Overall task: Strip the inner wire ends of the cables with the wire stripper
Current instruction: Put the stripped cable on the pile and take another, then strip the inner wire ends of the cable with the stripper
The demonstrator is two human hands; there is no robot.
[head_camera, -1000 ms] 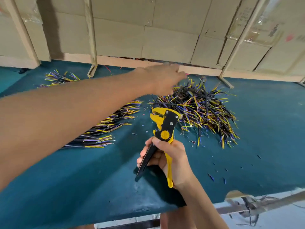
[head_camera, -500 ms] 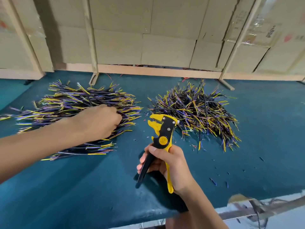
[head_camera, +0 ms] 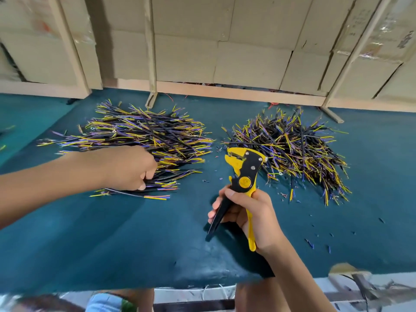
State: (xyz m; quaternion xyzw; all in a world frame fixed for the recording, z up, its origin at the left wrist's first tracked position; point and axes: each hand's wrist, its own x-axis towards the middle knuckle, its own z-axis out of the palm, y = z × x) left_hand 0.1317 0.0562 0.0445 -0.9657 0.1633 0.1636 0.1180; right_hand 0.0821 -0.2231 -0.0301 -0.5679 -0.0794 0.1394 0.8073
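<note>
**Two Piles of Wires and a Yellow Tool**

The left hand (head_camera: 132, 168) is sitting on the near edge of the left pile of cables (head_camera: 146, 140). Its fingers are curling down and pinching some black cables there. The cables are short and black, with thin yellow and purple wires poking out of their ends. The right hand (head_camera: 249, 218) is gripping the wire stripper (head_camera: 244, 176) by its handles. The tool is yellow and black and is pointing up, between the piles. The right pile of cables (head_camera: 290, 149) is lying messy on the blue-green table (head_camera: 112, 244).
</note>
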